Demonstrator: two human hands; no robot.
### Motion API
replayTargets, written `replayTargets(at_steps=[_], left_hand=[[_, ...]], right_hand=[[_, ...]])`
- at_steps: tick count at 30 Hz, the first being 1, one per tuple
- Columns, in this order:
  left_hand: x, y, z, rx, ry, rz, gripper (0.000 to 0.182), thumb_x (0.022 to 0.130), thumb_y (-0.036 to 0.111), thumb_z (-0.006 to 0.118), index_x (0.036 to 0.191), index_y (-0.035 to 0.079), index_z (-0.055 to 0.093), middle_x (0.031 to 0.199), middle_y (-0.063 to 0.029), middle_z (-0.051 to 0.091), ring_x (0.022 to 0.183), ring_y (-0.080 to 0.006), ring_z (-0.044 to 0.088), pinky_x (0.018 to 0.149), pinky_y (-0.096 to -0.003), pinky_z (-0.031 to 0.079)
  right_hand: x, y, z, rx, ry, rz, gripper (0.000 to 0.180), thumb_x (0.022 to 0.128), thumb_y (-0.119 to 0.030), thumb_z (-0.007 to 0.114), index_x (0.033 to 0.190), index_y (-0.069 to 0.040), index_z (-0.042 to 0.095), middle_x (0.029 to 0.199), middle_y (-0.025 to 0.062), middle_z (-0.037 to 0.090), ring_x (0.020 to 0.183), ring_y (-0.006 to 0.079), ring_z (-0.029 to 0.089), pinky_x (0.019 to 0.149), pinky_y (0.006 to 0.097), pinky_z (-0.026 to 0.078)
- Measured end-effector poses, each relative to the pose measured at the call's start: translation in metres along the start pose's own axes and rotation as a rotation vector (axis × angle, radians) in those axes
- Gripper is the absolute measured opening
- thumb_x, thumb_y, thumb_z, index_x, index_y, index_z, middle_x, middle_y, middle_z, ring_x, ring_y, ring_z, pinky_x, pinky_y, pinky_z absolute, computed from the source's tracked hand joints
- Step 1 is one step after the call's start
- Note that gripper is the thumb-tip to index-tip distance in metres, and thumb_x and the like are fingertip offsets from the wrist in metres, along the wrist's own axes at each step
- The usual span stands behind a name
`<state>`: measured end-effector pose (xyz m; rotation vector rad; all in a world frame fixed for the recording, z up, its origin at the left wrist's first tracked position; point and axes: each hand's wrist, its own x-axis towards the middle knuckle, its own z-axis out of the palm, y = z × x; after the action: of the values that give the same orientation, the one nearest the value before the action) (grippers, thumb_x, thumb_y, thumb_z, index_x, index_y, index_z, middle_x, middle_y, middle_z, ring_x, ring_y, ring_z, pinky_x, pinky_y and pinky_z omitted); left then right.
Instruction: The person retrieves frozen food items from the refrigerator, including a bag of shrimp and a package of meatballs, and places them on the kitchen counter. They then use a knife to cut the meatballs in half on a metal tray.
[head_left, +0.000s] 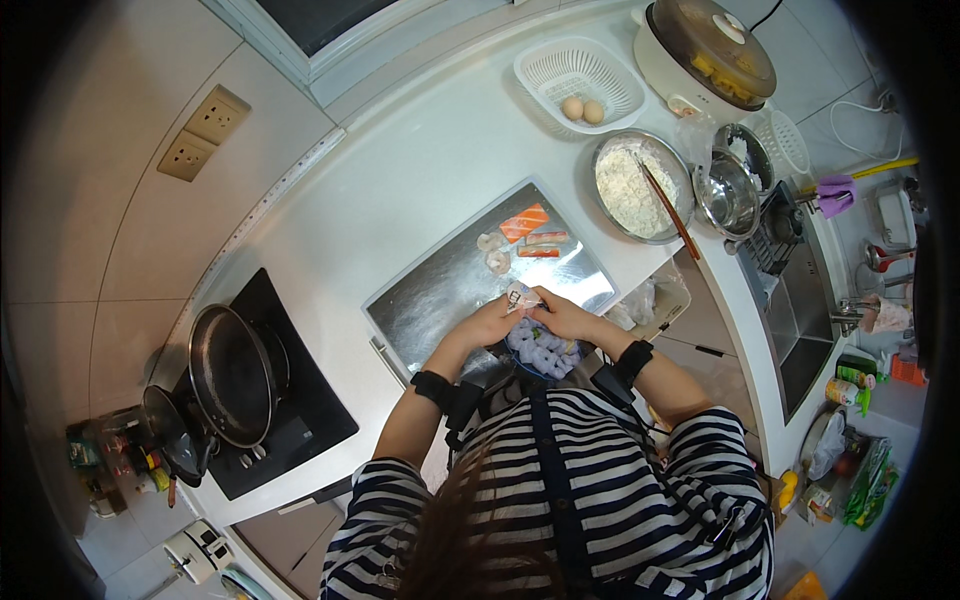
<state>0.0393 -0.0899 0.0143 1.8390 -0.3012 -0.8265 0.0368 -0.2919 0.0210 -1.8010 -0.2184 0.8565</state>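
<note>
Both my hands meet over the near edge of a metal cutting board (427, 292). My left hand (491, 322) and my right hand (559, 313) grip a small printed plastic packet (523, 297) between them, one at each side. Right under the hands, close to my body, is a blue-rimmed container of pale, purplish curled pieces (547, 351); what they are I cannot tell. On the board beyond the hands lie a piece of salmon (523, 223), crab sticks (540, 252) and peeled shrimp (497, 262).
A bowl of flour (630, 191) with chopsticks (667, 202) stands right of the board, beside metal bowls (727, 196). Behind are a white basket (536, 67) with two eggs (583, 110) and a lidded electric cooker (697, 67). A frying pan (231, 375) rests on the left cooktop; a sink (802, 330) is right.
</note>
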Motion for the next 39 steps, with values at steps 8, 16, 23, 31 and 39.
replayTargets(at_steps=[8,16,23,31,39], left_hand=[[0.008,0.0,-0.001,0.168,-0.041,-0.15,0.043,0.096,0.036,0.041,0.117,0.0,0.051,0.112,-0.0238,0.059,0.105,-0.0353,0.056,0.09,-0.0377,0.042],[0.009,-0.003,-0.002,0.235,-0.046,-0.123,0.046,0.095,0.038,0.039,0.105,-0.002,0.058,0.098,-0.0259,0.062,0.095,-0.0374,0.06,0.082,-0.0409,0.045],[0.006,0.008,-0.004,0.205,-0.05,-0.201,0.051,0.095,0.041,0.038,0.104,-0.005,0.058,0.097,-0.0266,0.063,0.093,-0.0368,0.061,0.081,-0.0397,0.046],[0.007,0.001,-0.009,-0.035,-0.139,-0.311,0.049,0.094,0.044,0.046,0.101,-0.002,0.061,0.081,-0.0085,0.063,0.072,-0.015,0.058,0.062,-0.0285,0.047],[0.003,0.003,-0.014,-0.254,-0.189,-0.326,0.038,0.091,0.035,0.056,0.103,-0.001,0.06,0.083,-0.002,0.062,0.067,-0.0077,0.054,0.055,-0.0234,0.044]], right_hand=[[0.005,-0.006,0.003,-0.091,0.034,0.142,0.04,0.094,-0.022,0.046,0.128,-0.001,0.041,0.112,0.02,0.058,0.105,0.0282,0.055,0.091,0.0331,0.042],[0.007,-0.004,0.005,-0.262,0.046,0.145,0.039,0.094,-0.024,0.042,0.124,0.001,0.042,0.108,0.0272,0.058,0.101,0.0398,0.057,0.088,0.0397,0.044],[0.01,0.002,0.006,-0.216,0.076,0.067,0.041,0.095,-0.03,0.043,0.116,0.004,0.047,0.102,0.0284,0.059,0.098,0.0393,0.058,0.085,0.0403,0.044],[0.009,0.0,-0.002,-0.247,0.094,0.061,0.043,0.092,-0.036,0.053,0.1,0.006,0.059,0.088,0.0222,0.063,0.082,0.0314,0.06,0.073,0.0382,0.047],[0.007,0.006,-0.008,-0.163,0.044,-0.013,0.029,0.091,-0.026,0.059,0.099,0.002,0.063,0.078,0.0099,0.064,0.071,0.0127,0.054,0.066,0.0301,0.045]])
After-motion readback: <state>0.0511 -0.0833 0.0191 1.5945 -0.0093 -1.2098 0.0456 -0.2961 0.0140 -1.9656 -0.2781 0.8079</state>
